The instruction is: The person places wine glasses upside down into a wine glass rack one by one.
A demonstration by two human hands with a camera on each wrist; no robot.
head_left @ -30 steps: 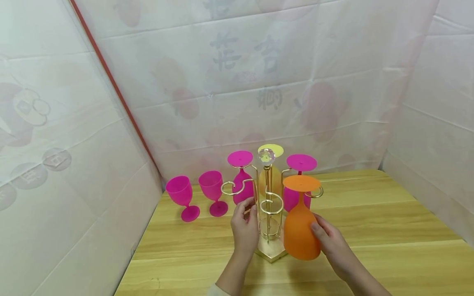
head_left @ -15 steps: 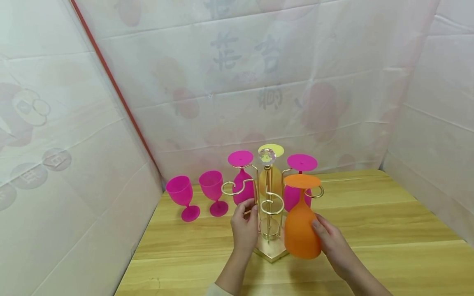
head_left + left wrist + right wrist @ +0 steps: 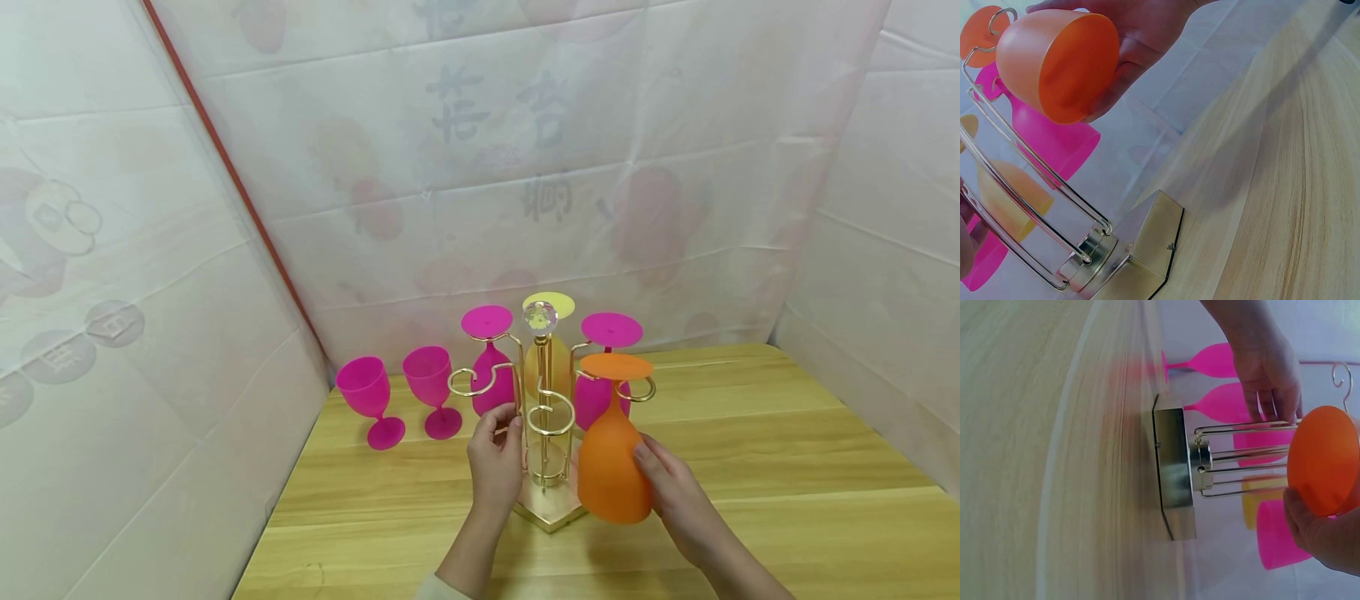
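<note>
My right hand point(image 3: 675, 496) grips an orange goblet point(image 3: 613, 467) by its bowl, upside down and slightly tilted. The goblet's foot lies over a front-right wire hook point(image 3: 643, 391) of a gold goblet rack point(image 3: 549, 505), its stem at the hook's opening. My left hand point(image 3: 495, 467) holds an upright wire on the rack's left side with bent fingers. Two magenta goblets, one at the left point(image 3: 491, 379) and one at the right point(image 3: 612, 331), hang inverted on the rack. Behind the crystal knob point(image 3: 540, 318) hangs a yellow goblet point(image 3: 551, 367). Seen from the left wrist, the orange bowl point(image 3: 1079, 69) opens downward.
Two more magenta goblets, a nearer-left one point(image 3: 363, 387) and its neighbour point(image 3: 427, 375), stand upright left of the rack on the wooden table point(image 3: 360, 533). Bare wire hooks point(image 3: 551, 419) face the front and left. Printed white sheeting point(image 3: 480, 208) surrounds the table.
The orange goblet has shifted slightly right and tilted, its stem now closer to the hook's ring. My left hand has stayed at the rack's wire.
</note>
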